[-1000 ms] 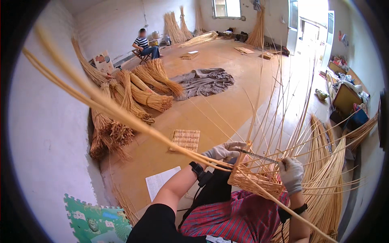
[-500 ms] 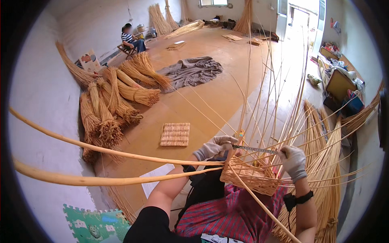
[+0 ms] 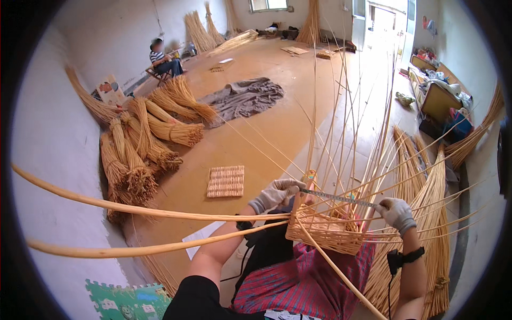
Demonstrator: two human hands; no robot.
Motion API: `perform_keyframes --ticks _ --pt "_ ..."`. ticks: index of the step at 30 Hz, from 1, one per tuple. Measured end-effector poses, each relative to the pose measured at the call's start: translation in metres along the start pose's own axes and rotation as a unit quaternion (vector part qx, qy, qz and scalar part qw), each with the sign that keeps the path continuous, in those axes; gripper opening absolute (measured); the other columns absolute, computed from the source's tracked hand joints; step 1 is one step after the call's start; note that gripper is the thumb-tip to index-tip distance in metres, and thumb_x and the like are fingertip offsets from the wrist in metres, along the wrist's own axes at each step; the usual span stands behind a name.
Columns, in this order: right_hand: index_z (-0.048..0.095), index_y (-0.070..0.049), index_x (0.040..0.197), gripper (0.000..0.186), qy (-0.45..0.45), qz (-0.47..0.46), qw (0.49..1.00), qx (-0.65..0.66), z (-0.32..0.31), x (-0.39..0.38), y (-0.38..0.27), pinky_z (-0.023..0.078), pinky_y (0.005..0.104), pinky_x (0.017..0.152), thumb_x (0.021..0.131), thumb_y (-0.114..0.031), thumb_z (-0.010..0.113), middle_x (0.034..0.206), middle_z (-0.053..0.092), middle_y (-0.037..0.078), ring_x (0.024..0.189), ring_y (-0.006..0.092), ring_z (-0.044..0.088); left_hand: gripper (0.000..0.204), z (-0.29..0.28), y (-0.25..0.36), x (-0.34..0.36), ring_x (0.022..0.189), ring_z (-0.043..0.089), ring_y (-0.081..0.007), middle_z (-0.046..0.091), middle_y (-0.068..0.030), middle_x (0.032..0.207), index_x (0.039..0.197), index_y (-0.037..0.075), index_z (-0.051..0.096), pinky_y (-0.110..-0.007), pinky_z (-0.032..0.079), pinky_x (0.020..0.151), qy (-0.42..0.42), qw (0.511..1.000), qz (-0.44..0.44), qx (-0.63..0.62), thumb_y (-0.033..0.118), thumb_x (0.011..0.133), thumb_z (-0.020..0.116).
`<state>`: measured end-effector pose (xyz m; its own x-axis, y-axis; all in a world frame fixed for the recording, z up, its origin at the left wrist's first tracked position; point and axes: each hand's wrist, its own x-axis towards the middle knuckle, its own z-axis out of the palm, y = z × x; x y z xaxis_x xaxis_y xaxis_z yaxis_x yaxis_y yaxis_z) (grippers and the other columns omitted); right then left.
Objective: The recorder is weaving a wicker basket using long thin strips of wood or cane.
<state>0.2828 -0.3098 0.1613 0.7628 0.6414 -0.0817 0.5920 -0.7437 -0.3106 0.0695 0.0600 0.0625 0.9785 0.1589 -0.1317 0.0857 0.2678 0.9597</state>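
Half-woven pale wicker basket [image 3: 326,230] rests on the lap, a thin measuring strip [image 3: 337,198] stretched crosswise over its rim, pinched between gloved left hand [image 3: 276,194] and right hand [image 3: 396,213].

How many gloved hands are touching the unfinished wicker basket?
2: the left hand at the wicker basket's left rim, the right hand at its right rim.

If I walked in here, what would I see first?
Right in the middle, a half-woven basket sits on the person's lap with long thin rods sticking up out of it like whiskers. The gloved left hand and right hand hold a thin ruler-like strip across its top. Tied straw bundles lie piled along the left wall.
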Motion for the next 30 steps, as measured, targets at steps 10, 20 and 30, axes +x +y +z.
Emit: perform_keyframes --ticks 10,20,30 --pt "0.074 -0.005 0.093 0.045 0.018 -0.056 0.998 0.036 0.009 -0.002 0.023 0.052 0.0455 0.075 0.092 -0.049 0.063 0.087 0.070 0.019 0.086 0.0380 0.067 0.055 -0.042 0.070 -0.009 0.055 0.049 -0.0063 0.070 -0.0019 0.115 0.145 0.013 0.051 -0.021 0.046 0.050 0.054 0.984 0.023 0.166 0.023 0.095 0.069" --pt "0.073 -0.013 0.110 0.026 0.073 -0.069 0.993 0.064 0.022 -0.007 0.026 0.055 0.0393 0.082 0.091 -0.028 0.064 0.098 0.073 0.015 0.091 0.0326 0.070 0.028 0.030 0.030 0.002 0.048 0.048 -0.0014 0.072 -0.0024 0.091 0.125 0.008 0.069 -0.018 0.037 0.038 -0.012 0.983 -0.015 0.181 0.020 0.100 0.059" --pt "0.075 -0.011 0.112 0.032 -0.045 -0.032 0.988 0.145 0.019 -0.004 0.036 0.054 0.0374 0.091 0.087 -0.027 0.063 0.107 0.074 0.014 0.100 0.0292 0.071 0.028 0.026 0.022 -0.010 0.044 0.040 -0.0007 0.074 -0.0048 0.093 0.124 0.004 0.068 -0.018 0.032 0.038 -0.025 0.991 -0.008 0.130 0.017 0.101 0.060"
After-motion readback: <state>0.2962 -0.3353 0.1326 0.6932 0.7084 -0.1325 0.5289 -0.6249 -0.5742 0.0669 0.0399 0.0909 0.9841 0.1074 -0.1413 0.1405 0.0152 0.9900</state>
